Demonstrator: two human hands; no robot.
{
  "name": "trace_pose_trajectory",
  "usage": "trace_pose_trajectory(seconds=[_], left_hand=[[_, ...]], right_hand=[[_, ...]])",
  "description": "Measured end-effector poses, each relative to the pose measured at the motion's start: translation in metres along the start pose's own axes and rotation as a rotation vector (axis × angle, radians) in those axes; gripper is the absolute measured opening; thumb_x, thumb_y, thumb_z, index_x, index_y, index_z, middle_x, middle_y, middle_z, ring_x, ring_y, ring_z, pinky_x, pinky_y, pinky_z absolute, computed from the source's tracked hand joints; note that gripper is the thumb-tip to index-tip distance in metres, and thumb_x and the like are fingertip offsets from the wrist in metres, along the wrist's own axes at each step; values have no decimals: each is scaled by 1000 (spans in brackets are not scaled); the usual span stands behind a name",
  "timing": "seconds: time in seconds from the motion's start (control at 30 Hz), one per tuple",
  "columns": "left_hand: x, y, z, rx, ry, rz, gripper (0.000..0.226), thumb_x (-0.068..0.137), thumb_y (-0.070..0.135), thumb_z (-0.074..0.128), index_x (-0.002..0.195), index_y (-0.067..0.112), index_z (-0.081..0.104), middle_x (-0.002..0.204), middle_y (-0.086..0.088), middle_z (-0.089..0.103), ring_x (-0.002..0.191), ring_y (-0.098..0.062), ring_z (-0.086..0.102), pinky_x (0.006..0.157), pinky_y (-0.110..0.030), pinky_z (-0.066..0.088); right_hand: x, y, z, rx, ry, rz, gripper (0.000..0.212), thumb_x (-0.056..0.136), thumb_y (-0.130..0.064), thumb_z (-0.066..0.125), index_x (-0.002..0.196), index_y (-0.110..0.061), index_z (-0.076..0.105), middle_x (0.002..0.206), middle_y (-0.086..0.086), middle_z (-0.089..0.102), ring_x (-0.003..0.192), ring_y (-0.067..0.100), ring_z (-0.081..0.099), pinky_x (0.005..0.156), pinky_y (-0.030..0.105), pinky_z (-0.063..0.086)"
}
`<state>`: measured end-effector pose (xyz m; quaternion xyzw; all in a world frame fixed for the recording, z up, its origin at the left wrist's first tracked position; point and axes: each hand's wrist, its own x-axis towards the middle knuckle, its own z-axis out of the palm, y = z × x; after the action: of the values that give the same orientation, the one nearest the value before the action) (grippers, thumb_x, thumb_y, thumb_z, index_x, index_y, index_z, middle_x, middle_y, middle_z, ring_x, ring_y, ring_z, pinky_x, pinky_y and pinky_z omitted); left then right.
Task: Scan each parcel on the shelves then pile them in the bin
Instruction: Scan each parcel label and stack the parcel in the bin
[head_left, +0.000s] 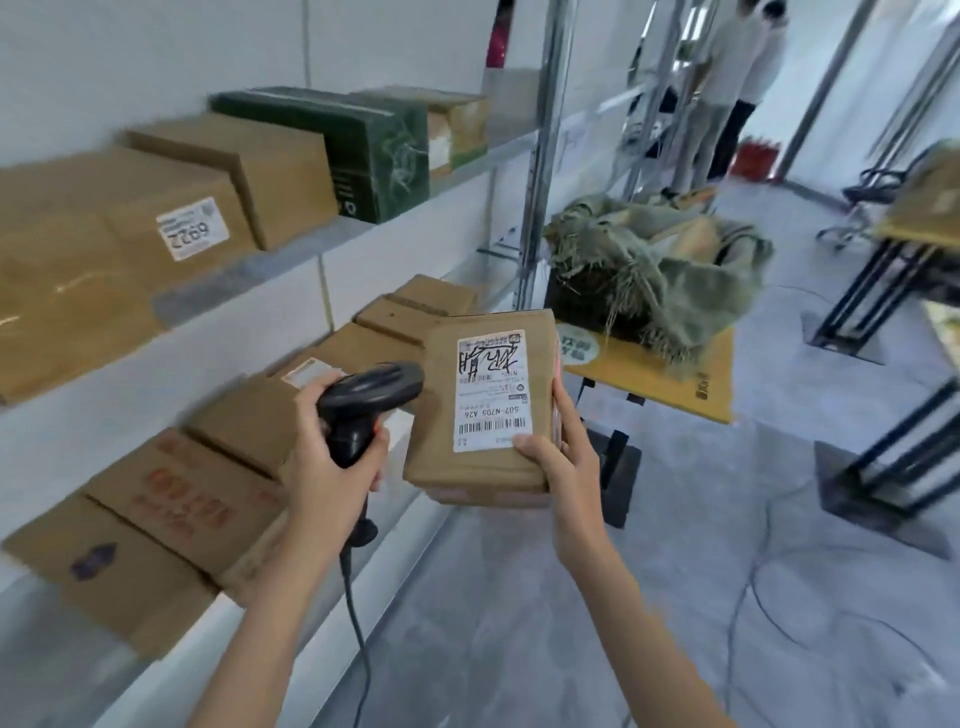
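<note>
My right hand (558, 457) grips a brown cardboard parcel (483, 467) by its right edge, its white barcode label (496, 389) facing up at me. My left hand (332, 467) is closed around the handle of a black corded barcode scanner (371, 400), whose head sits just left of the parcel and points toward the label. Several more brown parcels lie on the lower shelf (171, 499) and the upper shelf (156, 223), along with a dark green box (374, 156). Ahead stands the bin (649, 275), draped with green-grey sacking and holding parcels.
A flat yellow carton (675, 379) lies on a low black stand under the bin. Black table frames (893, 452) stand at right, with cables trailing over the grey floor. Two people (727, 88) stand far down the aisle near a red crate.
</note>
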<state>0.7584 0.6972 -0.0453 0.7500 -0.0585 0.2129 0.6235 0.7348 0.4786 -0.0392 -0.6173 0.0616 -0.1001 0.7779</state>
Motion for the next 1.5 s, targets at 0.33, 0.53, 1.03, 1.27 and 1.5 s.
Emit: trace_pose_trajectory(seconds=[0.33, 0.53, 1.03, 1.27, 1.5], left_hand=[[100, -19, 135, -46, -95, 70, 75, 91, -1, 71, 127, 57, 41, 97, 6, 67, 46, -16, 60, 49, -26, 52], [176, -39, 207, -108, -165, 94, 74, 92, 1, 71, 127, 60, 41, 109, -1, 64, 49, -17, 63, 51, -26, 53], [299, -62, 356, -174, -255, 33, 76, 94, -1, 69, 118, 65, 40, 92, -12, 65, 48, -15, 60, 48, -24, 53], [352, -74, 447, -152, -206, -24, 70, 93, 1, 70, 131, 52, 41, 99, 0, 65, 52, -18, 63, 50, -30, 57], [413, -70, 521, -138, -169, -40, 70, 92, 2, 70, 134, 48, 39, 113, -4, 63, 57, -18, 66, 54, -29, 58]], right_hand=[[85, -9, -77, 13, 221, -9, 81, 67, -34, 74, 141, -54, 48, 145, -13, 55, 128, 18, 57, 107, 52, 48], [175, -17, -100, -9, 306, -28, 79, 66, -34, 75, 139, -55, 49, 144, -13, 55, 126, 19, 58, 103, 54, 50], [338, -16, -174, 10, 439, 11, 81, 66, -29, 73, 140, -51, 50, 142, -14, 56, 124, 18, 60, 98, 56, 53], [453, -35, -227, -18, 406, -27, 77, 72, -29, 75, 140, -54, 49, 140, -11, 58, 119, 18, 63, 95, 47, 56], [598, -84, -280, -162, 339, -129, 83, 67, -36, 73, 143, -51, 46, 148, -16, 47, 129, 12, 53, 96, 37, 52]])
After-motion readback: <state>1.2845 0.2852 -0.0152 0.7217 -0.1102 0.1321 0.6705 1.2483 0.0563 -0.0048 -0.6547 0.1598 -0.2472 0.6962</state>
